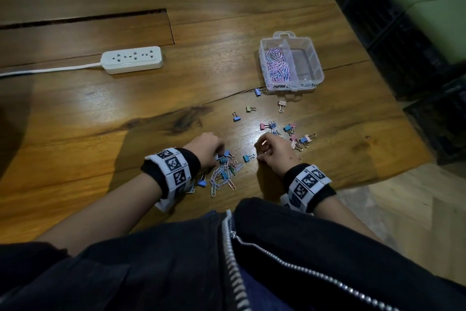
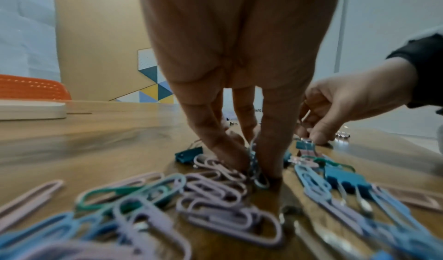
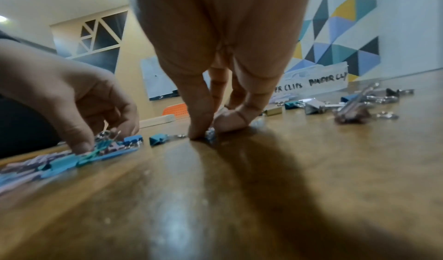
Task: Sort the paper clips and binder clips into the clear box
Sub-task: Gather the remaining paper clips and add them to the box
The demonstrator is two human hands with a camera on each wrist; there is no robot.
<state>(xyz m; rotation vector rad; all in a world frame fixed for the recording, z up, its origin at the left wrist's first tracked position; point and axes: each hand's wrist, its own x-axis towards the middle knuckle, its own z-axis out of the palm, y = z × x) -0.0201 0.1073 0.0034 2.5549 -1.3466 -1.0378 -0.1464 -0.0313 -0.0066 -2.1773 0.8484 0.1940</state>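
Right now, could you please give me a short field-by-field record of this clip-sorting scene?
surface: wooden table
box: clear, open, two compartments
left compartment: paper clips
right compartment: looks empty
binder clips: scattered loose before the box
mixed pile: paper and binder clips near the person
left hand: fingers pinching paper clips in the pile
right hand: fingertips pinching a small clip on the table
also there: power strip

Wooden table with clear box, scattered binder clips, paper clips, power strip.
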